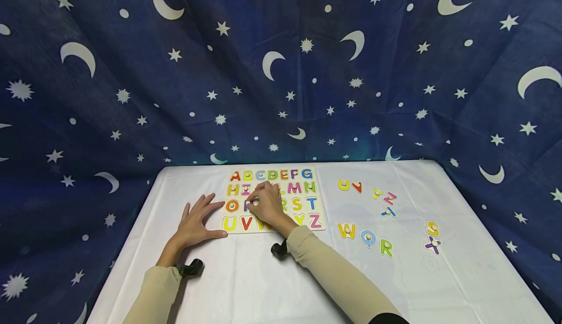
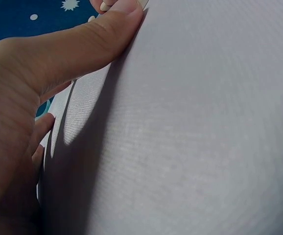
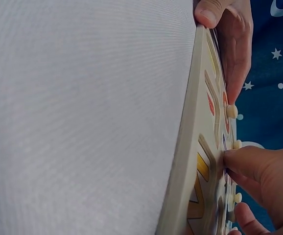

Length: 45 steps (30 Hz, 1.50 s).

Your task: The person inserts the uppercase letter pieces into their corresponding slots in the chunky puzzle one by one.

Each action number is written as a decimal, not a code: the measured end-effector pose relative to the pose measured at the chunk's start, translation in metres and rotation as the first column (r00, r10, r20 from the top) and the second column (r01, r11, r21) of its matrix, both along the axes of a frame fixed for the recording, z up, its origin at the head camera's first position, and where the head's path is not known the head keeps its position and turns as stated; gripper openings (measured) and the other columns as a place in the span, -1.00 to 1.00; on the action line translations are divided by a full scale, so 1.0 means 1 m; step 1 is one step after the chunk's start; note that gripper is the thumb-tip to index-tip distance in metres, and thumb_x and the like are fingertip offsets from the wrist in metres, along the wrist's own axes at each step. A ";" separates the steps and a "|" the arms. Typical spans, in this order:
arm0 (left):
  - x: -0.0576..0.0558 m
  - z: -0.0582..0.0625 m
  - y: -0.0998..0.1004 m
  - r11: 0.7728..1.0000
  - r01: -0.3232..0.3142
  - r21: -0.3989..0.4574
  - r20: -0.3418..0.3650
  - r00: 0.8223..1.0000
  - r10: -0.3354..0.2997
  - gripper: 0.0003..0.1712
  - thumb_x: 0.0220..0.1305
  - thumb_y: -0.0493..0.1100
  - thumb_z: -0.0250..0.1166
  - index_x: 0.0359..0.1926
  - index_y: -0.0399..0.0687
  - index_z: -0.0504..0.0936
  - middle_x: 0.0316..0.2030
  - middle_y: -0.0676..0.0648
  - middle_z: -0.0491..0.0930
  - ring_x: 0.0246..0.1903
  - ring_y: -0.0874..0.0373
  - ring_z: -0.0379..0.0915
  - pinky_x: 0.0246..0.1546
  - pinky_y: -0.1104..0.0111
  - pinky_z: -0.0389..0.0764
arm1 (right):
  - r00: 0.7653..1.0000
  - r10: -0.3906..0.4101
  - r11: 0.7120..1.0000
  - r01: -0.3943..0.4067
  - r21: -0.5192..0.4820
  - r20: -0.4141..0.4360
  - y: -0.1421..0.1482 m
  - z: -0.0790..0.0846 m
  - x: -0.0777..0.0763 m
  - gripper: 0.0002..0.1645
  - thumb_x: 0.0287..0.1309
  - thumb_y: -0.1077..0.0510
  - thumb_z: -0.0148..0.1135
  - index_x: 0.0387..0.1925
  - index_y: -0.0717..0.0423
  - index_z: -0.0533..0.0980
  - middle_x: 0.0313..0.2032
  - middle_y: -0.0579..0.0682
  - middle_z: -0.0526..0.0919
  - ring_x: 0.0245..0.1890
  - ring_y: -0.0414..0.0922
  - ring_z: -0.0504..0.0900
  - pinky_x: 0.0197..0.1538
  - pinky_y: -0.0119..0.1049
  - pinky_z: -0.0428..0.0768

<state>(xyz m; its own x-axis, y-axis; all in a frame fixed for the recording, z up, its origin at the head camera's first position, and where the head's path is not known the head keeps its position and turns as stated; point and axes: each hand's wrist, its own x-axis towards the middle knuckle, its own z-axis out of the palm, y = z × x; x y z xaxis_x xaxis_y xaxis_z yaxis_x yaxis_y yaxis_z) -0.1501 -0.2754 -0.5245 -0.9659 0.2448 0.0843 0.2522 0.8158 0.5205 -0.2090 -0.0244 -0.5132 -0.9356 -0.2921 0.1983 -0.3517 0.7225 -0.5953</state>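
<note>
A wooden alphabet puzzle board (image 1: 319,202) lies on the white table, with knobbed letters in its upper rows. My right hand (image 1: 269,206) is over its third row, thumb and fingertips pinching the purple letter P piece (image 1: 247,206) at the slot beside the orange O (image 1: 231,206). The right wrist view shows the thumb (image 3: 251,159) low against the board face, near several knobs. My left hand (image 1: 195,222) spreads its fingers along the board's left side. Its thumb (image 2: 97,39) reaches the board's lower left corner, and it grips no piece.
Loose letter pieces lie right of the board: a yellow U (image 1: 344,185), an orange W (image 1: 346,231), a blue Q (image 1: 368,238), a green R (image 1: 386,248), an S (image 1: 432,228), a purple X (image 1: 432,245) and several more. A starry blue cloth (image 1: 298,99) hangs behind the table.
</note>
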 end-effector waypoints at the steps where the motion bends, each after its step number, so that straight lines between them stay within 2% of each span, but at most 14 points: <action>1: 0.000 0.000 0.000 1.000 0.000 -0.001 0.002 1.000 0.000 0.08 -0.21 0.36 0.64 0.37 0.11 0.54 0.53 -0.27 0.19 0.55 -0.34 -0.13 0.45 -0.38 -0.36 | 1.000 -0.001 1.000 0.001 -0.001 -0.001 0.000 0.000 0.000 -0.93 0.08 0.07 0.56 -0.34 -0.13 0.81 0.00 -0.06 0.58 -0.01 -0.01 0.39 0.12 -0.07 0.39; 7: -0.001 -0.001 0.000 1.000 -0.004 -0.011 0.011 1.000 0.005 0.08 -0.20 0.35 0.63 0.37 0.10 0.53 0.53 -0.28 0.18 0.55 -0.34 -0.15 0.45 -0.38 -0.36 | 1.000 0.018 1.000 -0.018 0.005 -0.009 0.002 0.000 0.001 -0.93 0.11 0.06 0.55 -0.33 -0.12 0.81 0.00 -0.05 0.60 0.01 -0.01 0.41 0.12 -0.07 0.39; 13: 0.000 -0.004 0.001 1.000 -0.006 -0.018 0.020 1.000 0.007 0.08 -0.20 0.37 0.63 0.38 0.11 0.53 0.54 -0.26 0.17 0.56 -0.32 -0.16 0.45 -0.38 -0.37 | 0.992 0.123 0.992 -0.123 -0.033 0.005 0.014 0.003 0.000 -0.83 0.16 0.07 0.52 -0.19 -0.04 0.78 -0.01 0.01 0.64 0.08 -0.02 0.48 0.17 -0.05 0.40; 16: 0.000 -0.004 0.002 1.000 -0.010 -0.019 0.021 1.000 0.010 0.09 -0.21 0.37 0.63 0.38 0.11 0.53 0.54 -0.26 0.17 0.56 -0.33 -0.15 0.45 -0.37 -0.37 | 0.979 0.201 0.977 -0.197 -0.079 0.042 0.027 0.009 0.000 -0.76 0.20 0.09 0.50 -0.09 0.00 0.75 0.01 0.02 0.62 0.08 -0.02 0.50 0.18 -0.09 0.44; 21: 0.000 -0.004 0.003 1.000 -0.014 -0.019 0.015 1.000 0.014 0.11 -0.23 0.36 0.64 0.38 0.10 0.53 0.54 -0.26 0.18 0.56 -0.33 -0.15 0.47 -0.35 -0.37 | 0.941 0.326 0.937 -0.307 -0.166 0.096 0.058 0.024 0.002 -0.67 0.24 0.13 0.46 0.04 0.08 0.70 0.06 0.00 0.62 0.00 0.05 0.57 0.09 -0.11 0.58; 25: 0.000 -0.004 0.002 1.000 -0.016 -0.017 0.016 1.000 0.016 0.10 -0.23 0.35 0.65 0.38 0.09 0.53 0.54 -0.26 0.18 0.56 -0.32 -0.15 0.47 -0.35 -0.38 | 0.924 0.370 0.919 -0.349 -0.183 0.098 0.088 0.034 0.006 -0.61 0.24 0.15 0.46 0.08 0.14 0.67 0.08 -0.01 0.66 -0.03 0.11 0.62 0.06 0.00 0.62; 31: 0.001 -0.004 0.002 1.000 -0.020 -0.015 0.015 1.000 0.020 0.10 -0.23 0.35 0.64 0.37 0.09 0.53 0.54 -0.26 0.18 0.56 -0.32 -0.16 0.46 -0.35 -0.38 | 0.930 0.350 0.931 -0.333 -0.152 0.107 0.138 0.039 0.014 -0.58 0.20 0.15 0.49 0.09 0.11 0.66 0.04 -0.01 0.70 -0.05 0.12 0.63 0.04 0.09 0.61; 36: 0.000 -0.004 0.003 1.000 -0.021 -0.014 0.013 1.000 0.021 0.10 -0.23 0.35 0.65 0.38 0.09 0.53 0.54 -0.26 0.18 0.56 -0.32 -0.16 0.46 -0.36 -0.38 | 0.934 0.332 0.940 -0.314 -0.136 0.135 0.183 0.043 0.024 -0.58 0.19 0.15 0.50 0.09 0.08 0.66 0.04 0.00 0.71 -0.01 0.14 0.61 0.10 0.17 0.58; 40: 0.000 -0.003 0.004 1.000 -0.016 -0.013 0.006 1.000 0.016 0.10 -0.23 0.34 0.64 0.38 0.07 0.53 0.53 -0.27 0.18 0.56 -0.32 -0.15 0.46 -0.36 -0.37 | 0.943 0.295 0.953 -0.278 -0.121 0.155 0.218 0.042 0.033 -0.56 0.16 0.13 0.53 0.09 0.05 0.66 0.06 -0.10 0.69 0.05 0.10 0.61 0.17 0.17 0.57; 45: 0.000 -0.002 0.004 1.000 -0.015 -0.012 -0.002 1.000 0.015 0.10 -0.23 0.34 0.65 0.37 0.07 0.53 0.53 -0.27 0.19 0.56 -0.33 -0.15 0.46 -0.37 -0.37 | 0.956 0.237 0.969 -0.221 -0.110 0.172 0.258 0.038 0.046 -0.54 0.15 0.11 0.54 0.10 0.04 0.66 0.08 -0.11 0.67 0.07 0.07 0.60 0.14 0.14 0.60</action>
<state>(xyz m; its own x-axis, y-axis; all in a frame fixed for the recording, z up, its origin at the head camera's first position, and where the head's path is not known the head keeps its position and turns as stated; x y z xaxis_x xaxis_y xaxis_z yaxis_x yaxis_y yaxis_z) -0.1500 -0.2715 -0.5266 -0.9694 0.2311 0.0834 0.2407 0.8256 0.5103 -0.1629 0.2336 -0.4747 -0.8682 -0.4918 0.0655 -0.3811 0.5766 -0.7227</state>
